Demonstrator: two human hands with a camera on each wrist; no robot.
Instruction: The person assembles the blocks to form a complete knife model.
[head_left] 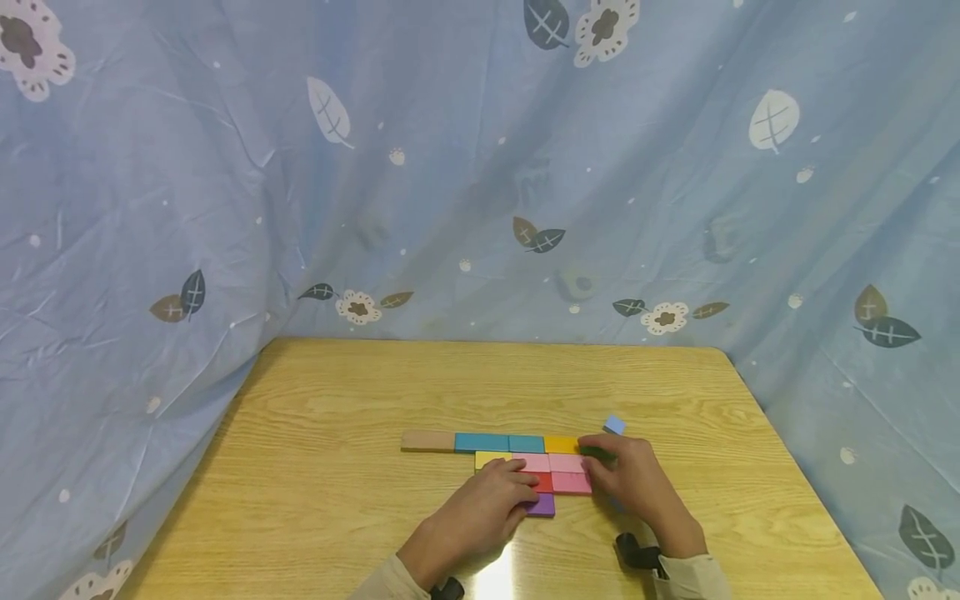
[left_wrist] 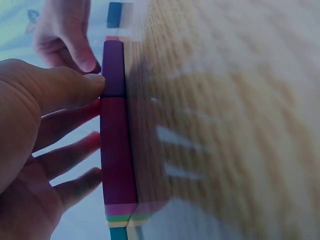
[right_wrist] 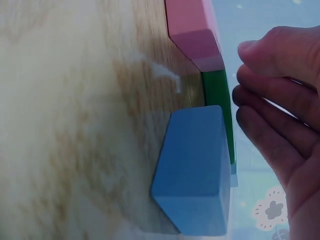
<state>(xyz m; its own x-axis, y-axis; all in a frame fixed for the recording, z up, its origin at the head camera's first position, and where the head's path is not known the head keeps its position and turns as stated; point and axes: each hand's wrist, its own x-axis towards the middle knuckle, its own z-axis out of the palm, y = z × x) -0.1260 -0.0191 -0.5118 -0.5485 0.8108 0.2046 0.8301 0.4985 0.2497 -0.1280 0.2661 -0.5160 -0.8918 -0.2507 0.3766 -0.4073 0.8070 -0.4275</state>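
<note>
Flat coloured blocks lie side by side in staggered rows. My left hand [head_left: 483, 512] rests on the near rows, partly covering a red block [head_left: 544, 482] and a purple block [head_left: 542, 505]. In the left wrist view its thumb touches the purple block [left_wrist: 114, 67], its other fingers extended over the blocks. My right hand [head_left: 633, 479] is at the right end of the back row, by a green block [head_left: 597, 452] and pink blocks [head_left: 572, 483]. Seen from the right wrist, its fingers are loosely bent beside the green block [right_wrist: 218, 100], with nothing between them.
The back row has a tan block [head_left: 427, 442], a teal block [head_left: 482, 443] and an orange block [head_left: 561, 445]. A light blue block [head_left: 614, 425] lies apart beyond my right hand. Another blue block [right_wrist: 192, 155] stands nearer the right wrist. Patterned cloth [head_left: 450, 167] hangs around the wooden table [head_left: 315, 500].
</note>
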